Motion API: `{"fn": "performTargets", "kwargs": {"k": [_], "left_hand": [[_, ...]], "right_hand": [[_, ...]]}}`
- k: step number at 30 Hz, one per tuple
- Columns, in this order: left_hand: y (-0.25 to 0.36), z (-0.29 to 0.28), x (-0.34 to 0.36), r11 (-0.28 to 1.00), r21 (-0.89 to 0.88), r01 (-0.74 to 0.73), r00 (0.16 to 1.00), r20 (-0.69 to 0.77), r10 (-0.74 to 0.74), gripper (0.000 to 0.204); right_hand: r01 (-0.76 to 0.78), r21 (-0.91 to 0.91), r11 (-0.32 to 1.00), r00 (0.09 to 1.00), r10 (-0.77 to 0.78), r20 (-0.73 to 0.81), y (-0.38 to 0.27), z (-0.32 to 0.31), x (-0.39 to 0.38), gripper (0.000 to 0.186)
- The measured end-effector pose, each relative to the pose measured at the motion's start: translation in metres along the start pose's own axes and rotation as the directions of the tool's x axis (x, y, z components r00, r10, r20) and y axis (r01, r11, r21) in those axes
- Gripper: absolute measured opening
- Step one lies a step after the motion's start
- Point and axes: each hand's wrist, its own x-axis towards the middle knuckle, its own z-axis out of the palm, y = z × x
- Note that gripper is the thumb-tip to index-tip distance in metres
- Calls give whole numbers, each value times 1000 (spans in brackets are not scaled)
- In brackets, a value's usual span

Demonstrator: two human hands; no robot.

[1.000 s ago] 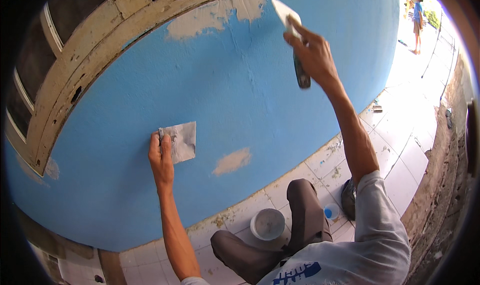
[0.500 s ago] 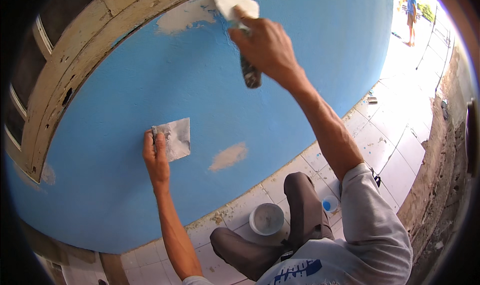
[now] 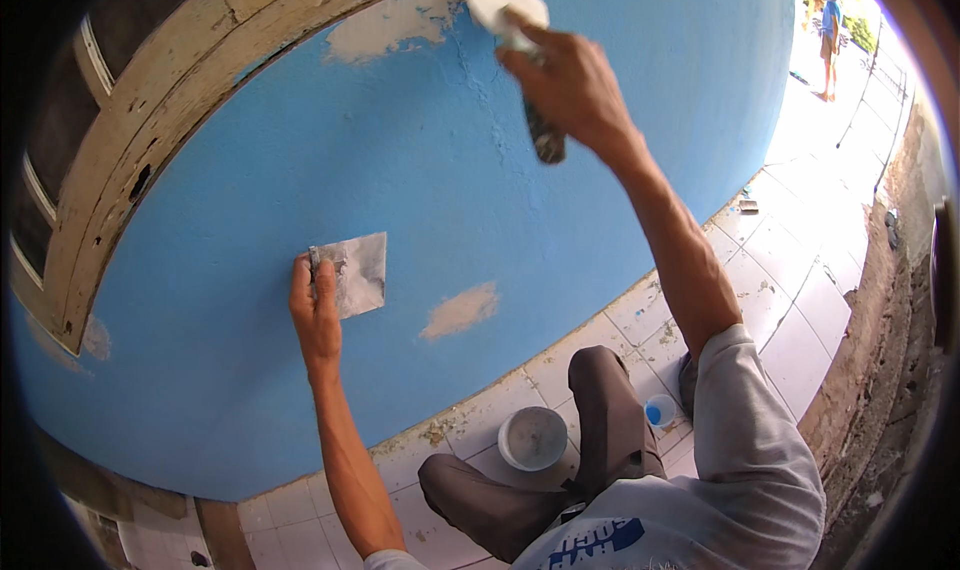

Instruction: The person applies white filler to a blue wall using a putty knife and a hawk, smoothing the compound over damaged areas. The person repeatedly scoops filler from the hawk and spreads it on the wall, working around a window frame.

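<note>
My right hand [image 3: 580,90] is closed round the dark handle of a putty knife [image 3: 505,8], its pale wide blade at the upper part of the blue wall [image 3: 420,190]. The blade is slightly smeared by motion, and I cannot tell whether its edge touches the wall. Just left of the blade is a whitish filler patch [image 3: 385,32]. Lower left, my left hand [image 3: 318,310] pinches the edge of a square metal scraper plate [image 3: 362,273] with grey-white filler smeared near the fingers. A smaller beige patch [image 3: 460,310] marks the wall to the right of that plate.
A worn wooden window frame [image 3: 150,160] borders the wall at upper left. On the tiled floor [image 3: 480,415] by my knees stand a bucket of grey material [image 3: 533,438] and a small cup with blue inside [image 3: 659,410]. A person [image 3: 830,40] stands far off at upper right.
My right hand with the putty knife has moved to the right, away from the whitish patch. The left hand keeps the scraper plate in nearly the same place.
</note>
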Motion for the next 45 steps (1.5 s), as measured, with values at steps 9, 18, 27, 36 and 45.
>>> {"fn": "performTargets", "kwargs": {"k": [9,18,27,36,45], "left_hand": [[1,-6,0,999,41,-22,999,37,20,23],[4,-3,-2,998,69,3,1000,23,-5,22],[5,-8,-1,995,104,-9,1000,29,6,21],[2,-9,-1,996,84,-1,1000,20,-1,22],[7,-5,-1,995,99,-20,1000,24,18,21]], "right_hand": [[239,-174,955,965,-214,150,41,-7,-46,52],[488,-408,771,846,-532,7,113,5,14,70],[494,-383,781,833,-551,-47,106,10,2,68],[499,-381,778,837,-546,-18,95,33,-1,63],[402,-349,846,914,-395,95,135,15,-52,62]]}}
